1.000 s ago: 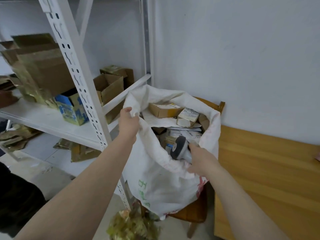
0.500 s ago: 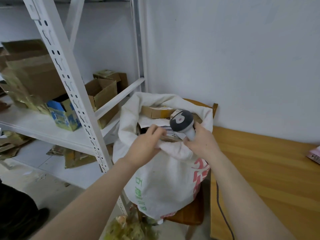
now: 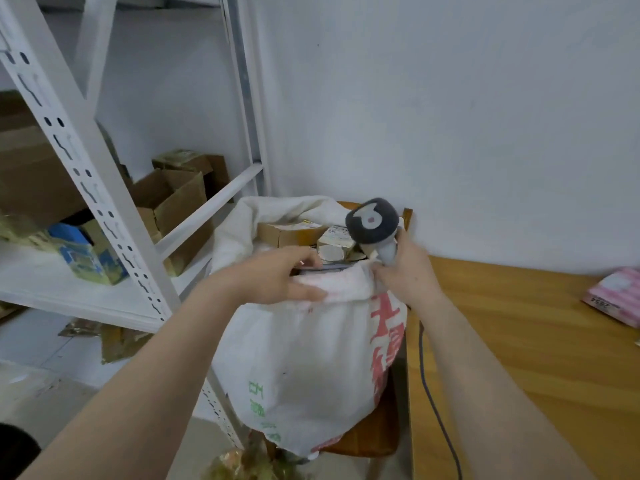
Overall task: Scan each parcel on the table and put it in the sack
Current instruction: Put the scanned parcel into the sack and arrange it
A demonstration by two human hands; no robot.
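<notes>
Your left hand (image 3: 273,277) pinches the near rim of the sack (image 3: 304,368), and your right hand (image 3: 407,271) is wrapped round the scanner (image 3: 372,221) at its right edge. The sack looks brim-full on a chair (image 3: 367,441), so a hard tug may tip it; a pink parcel (image 3: 614,294) waits far right on the table (image 3: 519,358)
</notes>
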